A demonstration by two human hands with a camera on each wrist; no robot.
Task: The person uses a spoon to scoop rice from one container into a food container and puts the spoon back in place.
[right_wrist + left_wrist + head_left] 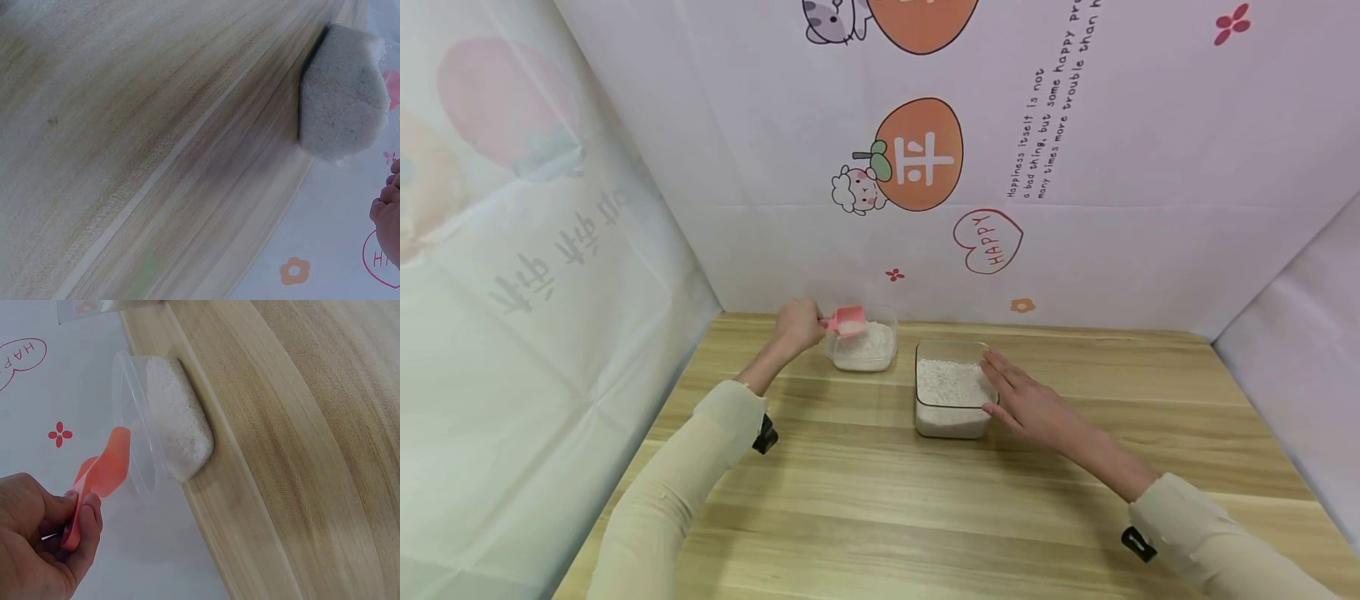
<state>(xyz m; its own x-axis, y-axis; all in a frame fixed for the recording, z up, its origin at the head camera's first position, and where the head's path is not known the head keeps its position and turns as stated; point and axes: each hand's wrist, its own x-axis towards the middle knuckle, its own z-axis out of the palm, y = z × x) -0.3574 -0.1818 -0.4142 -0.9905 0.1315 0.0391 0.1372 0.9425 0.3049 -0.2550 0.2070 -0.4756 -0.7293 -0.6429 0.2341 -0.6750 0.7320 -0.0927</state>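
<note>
Showing only partly at the edge of the right wrist view, the right grip [1030, 404] is clearer from the head: fingers extended, laid against the right side of a glass container [951, 427], the palm turned out of sight. Another container is cropped at the top of the left wrist view. Something pale shows in the scoop [111, 464], though whether it is powder inside or seen through from behind is hard to tell.

That scoop is coral pink, with a squarish bowl and a short handle pinched between thumb and fingers of the left grip [799, 325]. It is held up at the rim of a small clear tub [862, 365]; contact is unclear. White, slightly lumpy powder [951, 383] lies in both vessels, the glass one standing to the right.

Beneath them runs a counter [850, 500] of pale, streaky wood grain. White sheeting [760, 167] walls the space, printed with orange fruit, small animals, flowers and a red "HAPPY" heart.
</note>
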